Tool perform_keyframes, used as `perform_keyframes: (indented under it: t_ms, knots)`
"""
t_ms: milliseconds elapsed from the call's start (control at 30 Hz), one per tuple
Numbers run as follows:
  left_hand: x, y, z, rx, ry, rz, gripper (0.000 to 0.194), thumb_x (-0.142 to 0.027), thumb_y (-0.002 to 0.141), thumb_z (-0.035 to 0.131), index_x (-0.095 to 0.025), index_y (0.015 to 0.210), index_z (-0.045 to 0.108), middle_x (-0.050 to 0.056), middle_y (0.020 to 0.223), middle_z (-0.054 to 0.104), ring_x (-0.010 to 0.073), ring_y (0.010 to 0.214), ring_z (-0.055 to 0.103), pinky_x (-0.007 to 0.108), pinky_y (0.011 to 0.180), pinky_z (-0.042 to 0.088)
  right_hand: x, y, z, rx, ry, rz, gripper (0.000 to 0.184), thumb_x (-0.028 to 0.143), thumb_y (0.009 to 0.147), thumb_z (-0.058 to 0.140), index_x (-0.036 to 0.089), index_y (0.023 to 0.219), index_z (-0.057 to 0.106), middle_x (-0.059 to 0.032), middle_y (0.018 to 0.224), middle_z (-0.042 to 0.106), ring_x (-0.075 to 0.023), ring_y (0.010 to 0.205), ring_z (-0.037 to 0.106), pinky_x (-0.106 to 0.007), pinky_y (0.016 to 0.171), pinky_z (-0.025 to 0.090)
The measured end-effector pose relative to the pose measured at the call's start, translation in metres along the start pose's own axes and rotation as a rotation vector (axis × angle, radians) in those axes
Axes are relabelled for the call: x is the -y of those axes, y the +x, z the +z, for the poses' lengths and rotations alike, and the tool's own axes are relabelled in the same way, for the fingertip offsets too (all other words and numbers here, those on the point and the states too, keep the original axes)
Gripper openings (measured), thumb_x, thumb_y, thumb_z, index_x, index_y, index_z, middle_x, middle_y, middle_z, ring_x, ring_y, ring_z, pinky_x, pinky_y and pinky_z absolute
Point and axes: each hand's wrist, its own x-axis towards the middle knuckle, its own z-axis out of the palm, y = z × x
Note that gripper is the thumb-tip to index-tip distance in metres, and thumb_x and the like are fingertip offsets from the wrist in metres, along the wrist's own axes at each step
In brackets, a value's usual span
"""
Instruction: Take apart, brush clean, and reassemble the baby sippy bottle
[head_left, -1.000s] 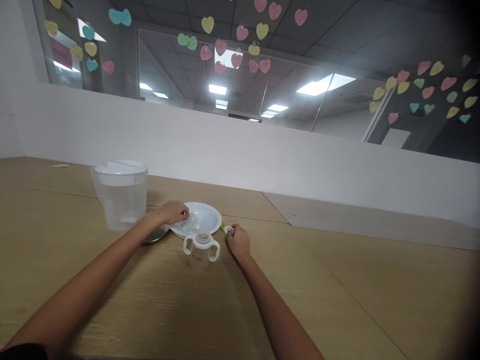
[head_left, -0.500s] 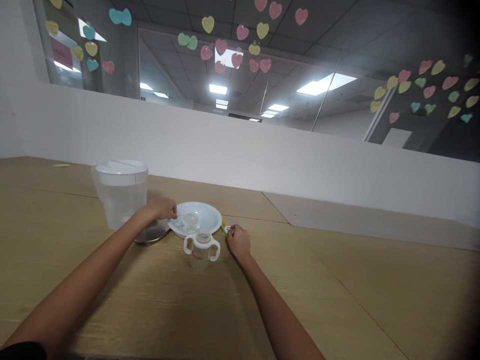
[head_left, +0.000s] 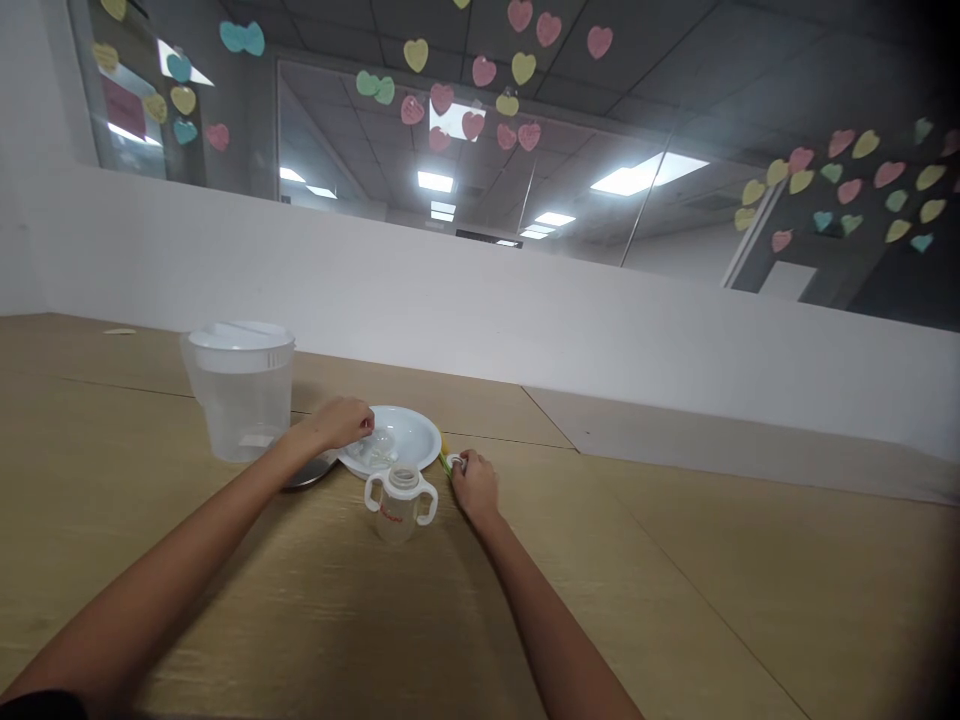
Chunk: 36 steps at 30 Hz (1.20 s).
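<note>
Clearly little was finished: the left hand [head_left: 341, 423] was curled over a clear nipple [head_left: 380, 440] in the white bowl [head_left: 420, 432], apparently pinched. The right hand [head_left: 474, 485] was clenched on a small ring [head_left: 454, 462], and the handled bottle [head_left: 397, 500] was left uncapped between both sets of fingers.

We see a big wooden table [head_left: 750, 600], a low white wall [head_left: 525, 310] behind it, and glass windows [head_left: 570, 130] with colorful paper hearts [head_left: 472, 125] and bright ceiling lights [head_left: 649, 170].
</note>
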Motion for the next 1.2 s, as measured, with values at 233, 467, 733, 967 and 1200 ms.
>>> perform_keyframes:
  t_ms: [233, 467, 733, 967, 1200]
  knots:
    - [0.009, 0.001, 0.004, 0.030, -0.051, 0.020, 0.025, -0.022, 0.077, 0.049, -0.019, 0.087, 0.071, 0.008, 0.091, 0.070, 0.0206, 0.080, 0.062, 0.026, 0.066, 0.041, 0.000, 0.001, -0.001, -0.048, -0.022, 0.022, 0.024, 0.026, 0.087, 0.043, 0.014, 0.101, 0.059, -0.0109, 0.099, 0.063, -0.0218, 0.093, 0.056, -0.027, 0.072, 0.034]
    - [-0.009, 0.005, 0.020, 0.044, -0.100, 0.092, 0.021, -0.020, 0.074, 0.052, -0.022, 0.083, 0.072, 0.005, 0.087, 0.071, 0.0177, 0.078, 0.062, 0.023, 0.066, 0.040, 0.006, -0.003, -0.009, -0.086, -0.094, -0.018, 0.024, 0.028, 0.087, 0.043, 0.014, 0.091, 0.061, -0.0117, 0.094, 0.063, -0.0202, 0.089, 0.058, -0.027, 0.070, 0.034]
    - [0.003, 0.003, 0.019, 0.036, -0.043, 0.046, 0.023, -0.020, 0.075, 0.051, -0.020, 0.083, 0.072, 0.008, 0.088, 0.071, 0.0206, 0.077, 0.062, 0.026, 0.066, 0.040, 0.019, -0.010, -0.015, 0.016, -0.200, -0.136, 0.032, 0.031, 0.089, 0.041, 0.014, 0.081, 0.067, -0.0128, 0.082, 0.069, -0.0208, 0.080, 0.062, -0.031, 0.075, 0.033]
    - [-0.009, 0.002, 0.016, 0.004, -0.018, 0.068, 0.026, -0.021, 0.079, 0.047, -0.021, 0.093, 0.070, 0.007, 0.096, 0.069, 0.0204, 0.087, 0.061, 0.027, 0.073, 0.041, 0.020, -0.012, -0.015, 0.090, -0.257, -0.162, 0.030, 0.033, 0.086, 0.045, 0.013, 0.088, 0.067, -0.0160, 0.086, 0.069, -0.0243, 0.082, 0.064, -0.035, 0.078, 0.035]
    - [0.007, 0.005, 0.020, -0.015, -0.005, 0.024, 0.031, -0.018, 0.082, 0.041, -0.016, 0.094, 0.069, 0.014, 0.099, 0.067, 0.0237, 0.089, 0.061, 0.031, 0.076, 0.042, 0.019, -0.012, -0.014, 0.139, -0.221, -0.085, 0.026, 0.025, 0.085, 0.045, 0.012, 0.090, 0.066, -0.0155, 0.090, 0.068, -0.0241, 0.082, 0.065, -0.028, 0.064, 0.040]
